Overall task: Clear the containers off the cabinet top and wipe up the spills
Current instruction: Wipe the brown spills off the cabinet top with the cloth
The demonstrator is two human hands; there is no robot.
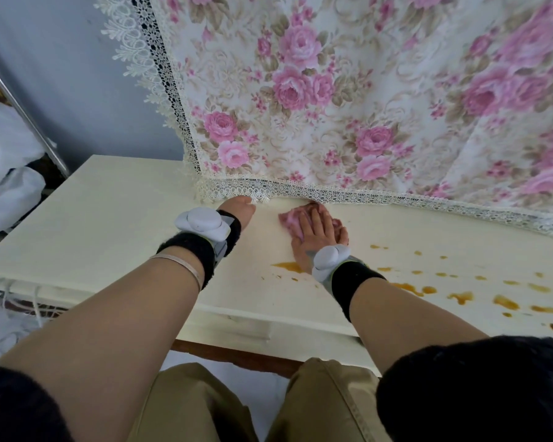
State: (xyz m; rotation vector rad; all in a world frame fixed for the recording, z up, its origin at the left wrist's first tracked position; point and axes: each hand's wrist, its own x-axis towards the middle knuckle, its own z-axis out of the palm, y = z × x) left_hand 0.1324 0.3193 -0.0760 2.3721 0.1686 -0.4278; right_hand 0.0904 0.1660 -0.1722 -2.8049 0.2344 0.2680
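At the far left, off the counter's (115, 218) edge, lie white plastic bags (10, 173), not part of the wiping. Next comes the left hand (237, 210), reaching to the back of the counter where the lace hem of the floral cloth (332, 106) hangs; its fingers are tucked under or against that hem, so whether they pinch it or only push it back cannot be told. Just to its right, the right hand (320, 234) lies flat on a pink rag (304, 215), fingers spread and pressing it down against the counter near the hem. The rag looks soft, light and limp, likely to bunch under a push, so a broad flat palm suits it better than a pinch. Further right, amber spills (460, 295) dot the counter, unwiped, probably sticky; no containers show here
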